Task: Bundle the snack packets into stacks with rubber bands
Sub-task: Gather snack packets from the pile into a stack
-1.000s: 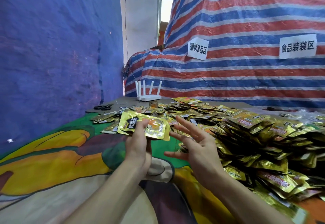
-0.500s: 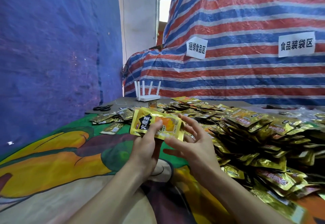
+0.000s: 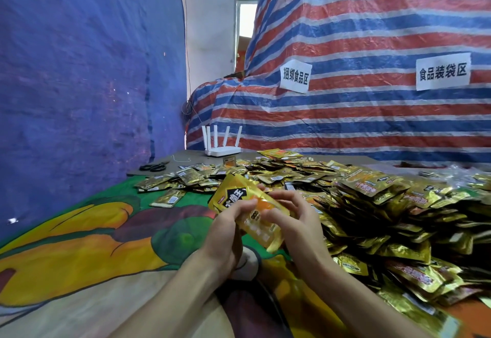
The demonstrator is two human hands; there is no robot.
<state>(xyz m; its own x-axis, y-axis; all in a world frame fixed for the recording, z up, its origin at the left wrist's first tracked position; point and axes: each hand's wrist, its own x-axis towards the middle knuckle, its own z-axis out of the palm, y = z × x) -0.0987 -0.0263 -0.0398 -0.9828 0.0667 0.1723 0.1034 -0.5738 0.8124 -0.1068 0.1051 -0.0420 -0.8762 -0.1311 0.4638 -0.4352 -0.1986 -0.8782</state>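
Observation:
A small stack of gold and orange snack packets (image 3: 240, 199) is held above the table, tilted down to the right. My left hand (image 3: 225, 234) grips its left side with the thumb on top. My right hand (image 3: 295, 220) grips its right side, fingers curled over the upper edge. A big heap of loose gold packets (image 3: 385, 218) covers the table to the right and behind. No rubber band is visible.
The table carries a colourful printed cloth (image 3: 79, 244). Black scissors (image 3: 153, 167) and a white router (image 3: 221, 149) sit at the far end. A blue tarp wall stands on the left, a striped tarp (image 3: 372, 112) with two paper signs behind.
My right hand, open and apart a second ago, has closed onto the packets. The stack has moved right and down and turned from level to slanted.

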